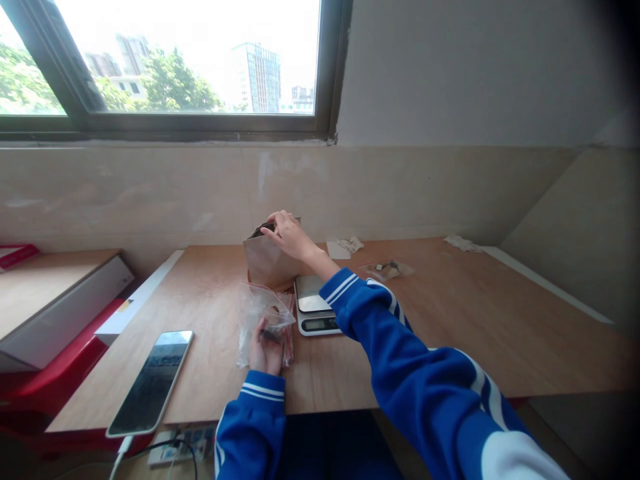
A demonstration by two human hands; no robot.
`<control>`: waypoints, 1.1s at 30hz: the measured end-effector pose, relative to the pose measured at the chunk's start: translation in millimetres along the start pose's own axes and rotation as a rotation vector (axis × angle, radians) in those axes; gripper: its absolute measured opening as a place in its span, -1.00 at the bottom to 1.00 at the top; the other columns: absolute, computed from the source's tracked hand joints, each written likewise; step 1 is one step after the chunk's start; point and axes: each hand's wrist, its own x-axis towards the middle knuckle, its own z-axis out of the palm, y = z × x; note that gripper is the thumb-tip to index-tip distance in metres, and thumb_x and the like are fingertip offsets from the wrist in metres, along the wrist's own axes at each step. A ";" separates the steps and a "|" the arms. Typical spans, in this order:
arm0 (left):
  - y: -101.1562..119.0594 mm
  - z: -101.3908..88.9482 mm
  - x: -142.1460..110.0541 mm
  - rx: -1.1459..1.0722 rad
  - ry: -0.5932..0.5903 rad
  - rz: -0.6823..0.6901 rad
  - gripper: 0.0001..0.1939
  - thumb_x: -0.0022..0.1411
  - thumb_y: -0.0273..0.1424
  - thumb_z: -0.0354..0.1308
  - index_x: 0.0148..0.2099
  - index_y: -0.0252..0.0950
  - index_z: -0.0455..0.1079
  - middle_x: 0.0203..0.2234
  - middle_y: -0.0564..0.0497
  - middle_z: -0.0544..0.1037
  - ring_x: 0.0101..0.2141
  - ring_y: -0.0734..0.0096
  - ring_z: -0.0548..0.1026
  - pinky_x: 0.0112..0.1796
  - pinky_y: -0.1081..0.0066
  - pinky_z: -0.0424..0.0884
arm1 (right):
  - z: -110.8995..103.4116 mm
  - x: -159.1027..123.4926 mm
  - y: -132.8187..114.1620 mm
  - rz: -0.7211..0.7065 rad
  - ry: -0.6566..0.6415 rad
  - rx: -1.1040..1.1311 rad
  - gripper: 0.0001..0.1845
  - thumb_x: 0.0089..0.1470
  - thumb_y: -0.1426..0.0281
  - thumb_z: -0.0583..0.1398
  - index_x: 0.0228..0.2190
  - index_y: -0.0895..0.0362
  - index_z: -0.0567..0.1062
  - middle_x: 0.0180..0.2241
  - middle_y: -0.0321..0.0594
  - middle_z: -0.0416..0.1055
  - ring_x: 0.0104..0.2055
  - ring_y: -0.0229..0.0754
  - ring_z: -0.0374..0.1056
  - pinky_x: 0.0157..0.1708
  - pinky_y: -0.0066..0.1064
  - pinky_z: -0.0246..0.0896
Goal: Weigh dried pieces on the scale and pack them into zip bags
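Observation:
My right hand (pixel 289 236) reaches forward to the open top of a brown paper bag (pixel 265 263) standing near the back of the wooden table (pixel 450 313); its fingers curl over the bag's rim. My left hand (pixel 265 350) lies near the front edge, fingers closed on a clear plastic zip bag (pixel 257 313) with a red strip. A small digital kitchen scale (pixel 315 305) sits between the two hands, just in front of the paper bag. Both arms wear blue sleeves with white stripes.
A phone (pixel 151 381) on a white cable lies at the table's front left. Another small filled plastic bag (pixel 387 269) and crumpled paper scraps (pixel 350 245) lie at the back right. A white box (pixel 135 300) and a red-and-white case (pixel 60 313) stand to the left.

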 end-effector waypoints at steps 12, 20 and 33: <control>2.1 -4.5 -9.7 -0.073 -0.276 0.046 -0.45 0.24 -0.03 -0.12 -0.11 -0.34 0.52 -0.17 -0.14 0.59 -0.07 0.19 0.49 0.06 0.19 0.26 | -6.9 -4.0 3.7 0.026 0.047 0.096 -0.71 0.20 0.17 0.09 -0.43 0.11 0.33 -0.40 -0.23 0.39 -0.27 -0.18 0.30 -0.22 -0.41 0.14; 2.3 -1.5 -12.0 -0.067 -0.275 -0.018 -0.46 0.24 -0.06 -0.12 -0.12 -0.34 0.52 -0.19 -0.14 0.60 -0.11 0.19 0.52 0.03 0.20 0.31 | 1.3 4.7 -9.6 0.325 0.266 0.135 -0.62 0.17 0.04 0.06 -0.26 0.11 0.26 -0.48 -0.32 0.30 -0.42 -0.18 0.32 -0.38 -0.40 0.16; 1.3 -0.1 -14.5 -0.050 -0.214 0.052 -0.65 0.08 -0.34 0.04 -0.10 -0.29 0.45 -0.24 -0.04 0.60 -0.19 0.31 0.54 -0.03 0.26 0.38 | -37.5 -12.7 -34.6 0.266 0.291 0.258 -0.59 0.31 0.25 -0.17 -0.38 0.13 0.36 -0.32 -0.17 0.32 -0.19 -0.17 0.29 -0.09 -0.31 0.17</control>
